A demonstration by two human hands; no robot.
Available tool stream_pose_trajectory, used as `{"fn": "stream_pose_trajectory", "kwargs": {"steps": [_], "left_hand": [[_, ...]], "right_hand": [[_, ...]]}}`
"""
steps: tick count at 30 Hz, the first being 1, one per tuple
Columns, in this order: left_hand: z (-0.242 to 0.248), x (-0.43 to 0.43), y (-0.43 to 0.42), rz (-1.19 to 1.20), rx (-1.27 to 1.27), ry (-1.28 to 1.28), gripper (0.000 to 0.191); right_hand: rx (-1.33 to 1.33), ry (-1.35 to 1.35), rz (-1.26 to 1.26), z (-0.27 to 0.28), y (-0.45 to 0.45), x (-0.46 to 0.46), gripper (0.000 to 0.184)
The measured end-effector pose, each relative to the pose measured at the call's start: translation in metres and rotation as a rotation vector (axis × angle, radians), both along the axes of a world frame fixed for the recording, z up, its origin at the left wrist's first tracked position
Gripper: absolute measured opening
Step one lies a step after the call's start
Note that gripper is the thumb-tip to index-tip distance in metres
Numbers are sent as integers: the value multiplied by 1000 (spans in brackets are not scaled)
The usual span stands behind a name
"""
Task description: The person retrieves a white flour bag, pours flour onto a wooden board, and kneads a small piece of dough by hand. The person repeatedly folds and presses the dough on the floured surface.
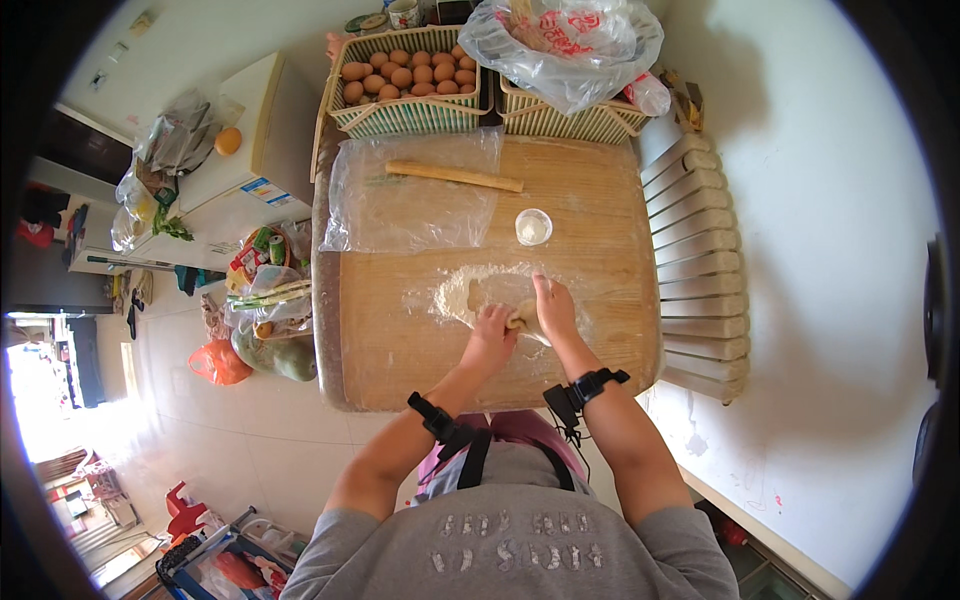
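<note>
A piece of pale dough [528,318] lies on the floured part of the wooden board [420,367], between my two hands. My left hand [491,337] has its fingers curled over the dough's left end. On the right side, my right hand [555,307] presses against the dough with its thumb side up. Loose white flour [454,292] spreads around and beyond the hands. Farther back stands a small clear cup [533,227] with white powder in it. The dough's underside and parts of its right end are hidden by my fingers.
A wooden rolling pin [454,175] lies partly on a clear plastic sheet [412,217]. Behind the board stand a basket of eggs [409,109] and a second basket [570,124] under a plastic bag [562,52]. A white radiator [697,270] borders the right side.
</note>
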State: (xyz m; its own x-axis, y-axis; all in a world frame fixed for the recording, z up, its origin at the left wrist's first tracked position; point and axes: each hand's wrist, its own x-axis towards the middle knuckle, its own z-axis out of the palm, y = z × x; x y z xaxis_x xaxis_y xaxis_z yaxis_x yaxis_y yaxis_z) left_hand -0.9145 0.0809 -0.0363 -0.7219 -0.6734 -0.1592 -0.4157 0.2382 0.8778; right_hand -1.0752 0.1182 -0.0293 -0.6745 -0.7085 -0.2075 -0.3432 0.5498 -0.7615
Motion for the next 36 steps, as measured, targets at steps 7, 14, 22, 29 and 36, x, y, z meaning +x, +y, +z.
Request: {"fn": "stream_pose_trajectory", "kwargs": {"steps": [7, 14, 22, 29, 36], "left_hand": [[7, -3, 25, -115, -151, 151, 51], [6, -53, 17, -37, 11, -375, 32], [10, -74, -14, -143, -176, -448, 19], [33, -33, 28, -92, -112, -192, 34], [17, -40, 24, -190, -338, -262, 34]], "right_hand": [[-343, 246, 321, 4, 52, 13, 14], [-267, 583, 379, -21, 15, -33, 10], [59, 520, 129, -32, -16, -40, 20], [-139, 139, 122, -6, 23, -20, 20], [-344, 378, 272, -10, 43, -9, 10]]}}
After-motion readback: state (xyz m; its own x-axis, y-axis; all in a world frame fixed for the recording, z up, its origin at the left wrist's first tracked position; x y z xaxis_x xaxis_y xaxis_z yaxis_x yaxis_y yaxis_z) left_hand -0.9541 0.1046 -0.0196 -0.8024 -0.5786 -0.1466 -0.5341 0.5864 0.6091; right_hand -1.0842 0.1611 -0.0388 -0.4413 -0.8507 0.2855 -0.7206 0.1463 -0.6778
